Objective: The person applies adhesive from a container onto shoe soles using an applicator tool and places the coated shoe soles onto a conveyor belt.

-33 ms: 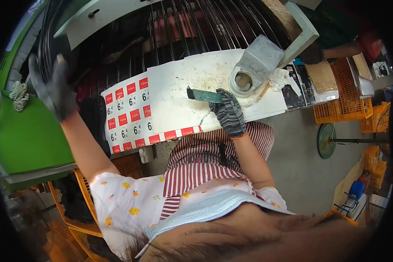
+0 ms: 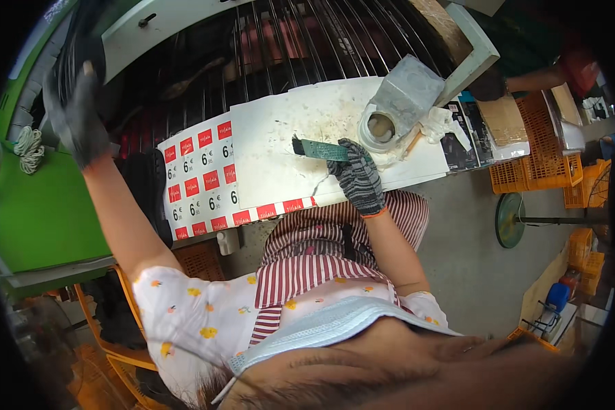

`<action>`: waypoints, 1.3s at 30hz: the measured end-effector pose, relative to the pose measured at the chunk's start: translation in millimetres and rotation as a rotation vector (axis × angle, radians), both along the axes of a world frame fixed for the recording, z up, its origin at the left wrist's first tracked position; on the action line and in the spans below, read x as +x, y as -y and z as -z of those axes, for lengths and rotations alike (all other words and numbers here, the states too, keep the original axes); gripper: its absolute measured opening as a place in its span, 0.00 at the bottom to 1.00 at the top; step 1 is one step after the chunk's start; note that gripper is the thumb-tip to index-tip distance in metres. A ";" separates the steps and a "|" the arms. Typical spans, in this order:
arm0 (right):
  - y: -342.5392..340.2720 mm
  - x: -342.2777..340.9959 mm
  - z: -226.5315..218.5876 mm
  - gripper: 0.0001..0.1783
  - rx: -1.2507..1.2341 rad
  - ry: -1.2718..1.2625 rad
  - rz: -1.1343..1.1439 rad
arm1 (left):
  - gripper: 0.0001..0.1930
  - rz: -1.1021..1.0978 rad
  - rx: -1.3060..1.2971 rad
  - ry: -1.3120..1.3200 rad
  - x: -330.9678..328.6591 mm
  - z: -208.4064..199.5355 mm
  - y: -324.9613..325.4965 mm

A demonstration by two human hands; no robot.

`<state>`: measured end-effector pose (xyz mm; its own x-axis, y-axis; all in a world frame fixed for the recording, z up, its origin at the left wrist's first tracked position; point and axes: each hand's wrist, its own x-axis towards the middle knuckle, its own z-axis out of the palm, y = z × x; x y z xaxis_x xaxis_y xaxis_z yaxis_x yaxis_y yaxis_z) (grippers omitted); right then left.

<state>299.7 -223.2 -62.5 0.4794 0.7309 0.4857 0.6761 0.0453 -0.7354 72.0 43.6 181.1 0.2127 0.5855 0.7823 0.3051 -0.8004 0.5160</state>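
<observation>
My left hand (image 2: 78,119), in a dark grey glove, is raised at the far left. It grips a long, glossy black strip-like piece (image 2: 82,44) whose kind I cannot make out; the thumb shows on its near side and the other fingers are partly hidden. My right hand (image 2: 358,179), in a striped grey knit glove, is closed round a flat brush (image 2: 324,150) with a green handle. The brush's dark bristles point left, above a stained white board (image 2: 273,174). Right of the brush stands a round pot (image 2: 381,130) with pale content.
A grey metal box (image 2: 408,89) adjoins the pot, with a crumpled white cloth (image 2: 444,126) beside it. Metal rollers (image 2: 300,44) run behind the board. On the left is a green surface (image 2: 48,212) with coiled cord (image 2: 29,149). Another person's forearm (image 2: 536,79) shows at far right.
My left hand has moved a little away from me and slightly left, carrying the black piece. My right hand and the brush have stayed in place.
</observation>
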 end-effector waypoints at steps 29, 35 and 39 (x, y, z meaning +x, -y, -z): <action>-1.6 -2.2 14.8 0.17 0.009 -0.789 -0.137 | 0.28 -0.572 -0.244 -0.573 55.3 -59.8 -213.2; -1.4 -4.5 9.4 0.16 0.027 -0.895 -0.157 | 0.27 -0.619 -0.223 -0.509 50.3 -57.2 -212.8; -1.0 2.7 25.5 0.16 -0.021 -0.509 -0.101 | 0.19 -0.735 -0.095 -0.465 57.9 -57.8 -221.4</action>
<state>302.3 -222.2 -88.0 0.5776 0.7928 0.1945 0.2257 0.0739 -0.9714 129.9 264.9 238.9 0.0411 0.7581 0.6508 0.9233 -0.2777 0.2653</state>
